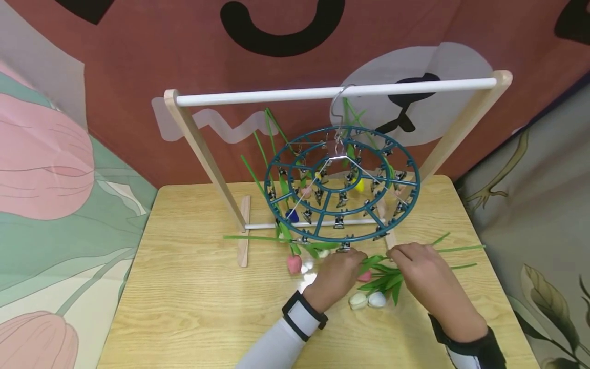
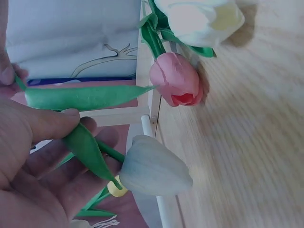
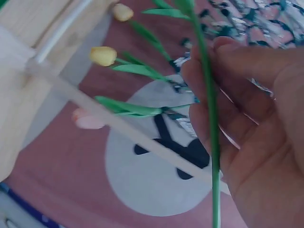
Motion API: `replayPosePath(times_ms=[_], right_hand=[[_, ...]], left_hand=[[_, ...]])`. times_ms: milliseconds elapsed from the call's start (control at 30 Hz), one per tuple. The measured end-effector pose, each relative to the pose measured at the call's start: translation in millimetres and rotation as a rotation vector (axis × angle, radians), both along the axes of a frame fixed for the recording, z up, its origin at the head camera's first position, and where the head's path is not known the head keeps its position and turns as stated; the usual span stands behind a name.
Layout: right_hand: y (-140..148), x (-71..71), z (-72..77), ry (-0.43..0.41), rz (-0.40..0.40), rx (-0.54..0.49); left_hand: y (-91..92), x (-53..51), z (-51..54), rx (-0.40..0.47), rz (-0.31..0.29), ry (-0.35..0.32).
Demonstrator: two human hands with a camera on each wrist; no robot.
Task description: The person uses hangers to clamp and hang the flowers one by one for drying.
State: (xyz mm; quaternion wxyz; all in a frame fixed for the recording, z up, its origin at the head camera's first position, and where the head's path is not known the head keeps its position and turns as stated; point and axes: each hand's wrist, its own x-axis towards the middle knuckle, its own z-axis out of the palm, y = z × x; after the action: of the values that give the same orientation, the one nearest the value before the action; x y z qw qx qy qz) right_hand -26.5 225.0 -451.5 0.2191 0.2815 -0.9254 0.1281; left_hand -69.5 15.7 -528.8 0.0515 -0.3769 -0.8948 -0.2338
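In the left wrist view, my left hand (image 2: 38,156) pinches a white artificial tulip (image 2: 154,168) by its green leaf and stem, thumb on top and fingers behind. My right hand (image 3: 261,95) holds a green stem (image 3: 210,109) between thumb and fingertips, apparently of this same tulip. From the head view, the left hand (image 1: 336,271) is just below the front rim of a round teal clip hanger (image 1: 329,241). To its right, the other hand (image 1: 424,271) is over several loose tulips; a pink tulip (image 2: 175,78) and white heads (image 1: 358,301) lie on the table.
The hanger hangs by its hook from the white bar (image 1: 276,95) of a wooden rack (image 1: 207,159). Several tulips, including a blue one (image 1: 292,216) and a pink one (image 1: 294,264), hang from its metal clips. Printed cloth (image 1: 124,128) stands behind the table (image 1: 184,307).
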Motion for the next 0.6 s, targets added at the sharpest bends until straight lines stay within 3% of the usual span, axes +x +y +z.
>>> replayPosePath(times_ms=[100, 200, 300, 367, 467, 533, 600], right_hand=[[-4.1, 3.5, 9.5, 0.014, 0.053, -0.094], [-5.3, 8.8, 17.6, 0.002, 0.159, -0.275], [-1.7, 15.0, 23.7, -0.099, 0.3, -0.432], [3.3, 19.2, 27.7, -0.235, 0.342, -0.464], [10.5, 22.9, 34.2, -0.42, 0.203, -0.361], [12.9, 21.2, 36.7, -0.454, 0.113, -0.276], [12.3, 17.1, 37.4, -0.418, 0.052, -0.232]], left_hand=[[-4.2, 1.3, -0.8, 0.068, 0.001, -0.034], [-6.7, 2.7, -2.7, 0.133, 0.01, -0.065], [-8.5, 3.3, -4.8, 0.172, 0.032, -0.079], [-10.1, 4.0, -5.9, 0.186, 0.049, -0.078], [-13.5, 5.6, -7.2, 0.212, 0.075, -0.064], [-15.8, 6.5, -8.1, 0.245, 0.082, -0.051], [-18.0, 7.3, -9.2, 0.306, 0.066, -0.058]])
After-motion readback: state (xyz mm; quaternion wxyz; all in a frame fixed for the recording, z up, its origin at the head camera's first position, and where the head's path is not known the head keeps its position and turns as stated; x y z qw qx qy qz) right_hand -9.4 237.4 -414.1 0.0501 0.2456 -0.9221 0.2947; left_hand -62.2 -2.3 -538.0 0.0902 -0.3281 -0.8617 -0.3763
